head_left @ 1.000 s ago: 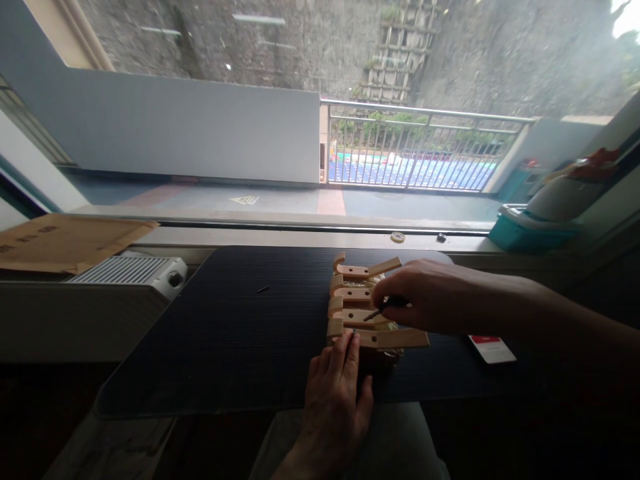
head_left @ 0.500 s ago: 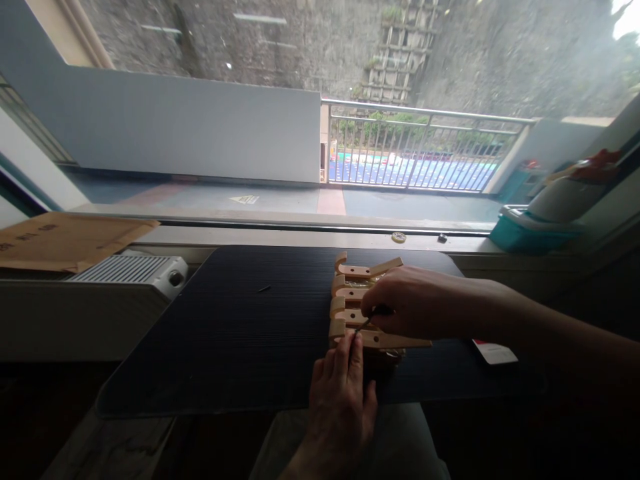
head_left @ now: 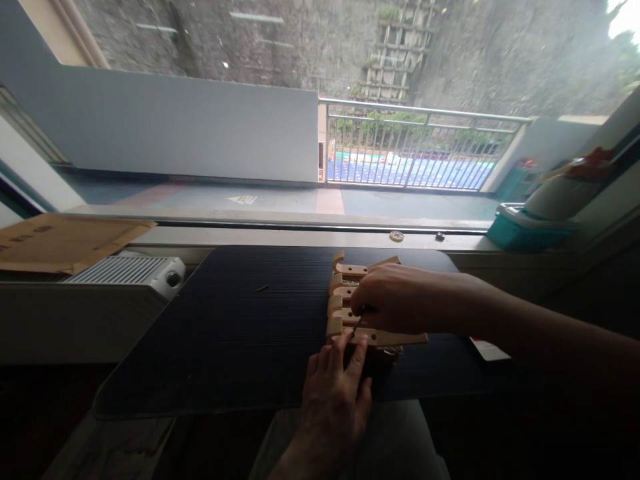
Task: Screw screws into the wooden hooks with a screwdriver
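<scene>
Several pale wooden hooks [head_left: 400, 338] with drilled holes lie side by side on a dark tabletop [head_left: 220, 340], their curved ends to the left. My right hand [head_left: 395, 293] is closed on a thin dark tool [head_left: 357, 325], reaching in from the right above the hooks. The tool's tip points down at the nearest hook; its exact kind is hidden by the fingers. Pressing on that same hook from the near side, my left hand [head_left: 336, 393] has its fingers stretched out and two fingertips apart, on either side of the tool tip. Clear plastic wrapping [head_left: 393, 351] shows beneath the hooks.
A small dark stick-like piece [head_left: 263, 288] lies left on the tabletop. A white-and-red card [head_left: 491, 349] is at the right. Beyond stand a radiator [head_left: 125, 270] with a brown envelope [head_left: 70, 240], a tape roll [head_left: 397, 236] on the sill, and a teal box [head_left: 527, 230].
My left fingertips have spread apart around the tool tip. My right hand has shifted slightly left and turned, with the tool more upright.
</scene>
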The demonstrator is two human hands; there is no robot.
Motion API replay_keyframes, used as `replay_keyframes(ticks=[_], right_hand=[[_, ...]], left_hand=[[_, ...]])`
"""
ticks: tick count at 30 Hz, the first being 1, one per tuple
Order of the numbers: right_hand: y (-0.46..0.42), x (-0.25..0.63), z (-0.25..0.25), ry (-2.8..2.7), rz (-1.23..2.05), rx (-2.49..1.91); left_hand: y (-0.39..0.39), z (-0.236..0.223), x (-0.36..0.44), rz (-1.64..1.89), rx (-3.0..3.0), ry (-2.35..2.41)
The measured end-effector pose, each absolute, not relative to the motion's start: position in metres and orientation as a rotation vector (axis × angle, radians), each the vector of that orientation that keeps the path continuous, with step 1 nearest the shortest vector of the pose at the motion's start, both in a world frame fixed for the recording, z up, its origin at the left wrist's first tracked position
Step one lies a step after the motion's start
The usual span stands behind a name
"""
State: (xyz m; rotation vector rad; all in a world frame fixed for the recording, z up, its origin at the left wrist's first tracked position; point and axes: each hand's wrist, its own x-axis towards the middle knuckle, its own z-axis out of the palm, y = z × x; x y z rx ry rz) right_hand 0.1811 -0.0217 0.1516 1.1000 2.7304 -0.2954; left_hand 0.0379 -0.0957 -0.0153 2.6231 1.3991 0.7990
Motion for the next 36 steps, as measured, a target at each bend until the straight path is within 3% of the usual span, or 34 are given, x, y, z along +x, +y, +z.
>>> replay_keyframes(ticks=[24, 36], right_hand=[[-0.021, 0.166, 0.155, 2.615, -0.147, 0.977], [-0.029, 0.171, 0.147, 2.644, -0.239, 1.228]], left_hand=[[-0.093, -0.020, 0.045, 0.804, 2.625, 1.482], [-0.095, -0.025, 0.046, 0.839, 2.613, 1.502]])
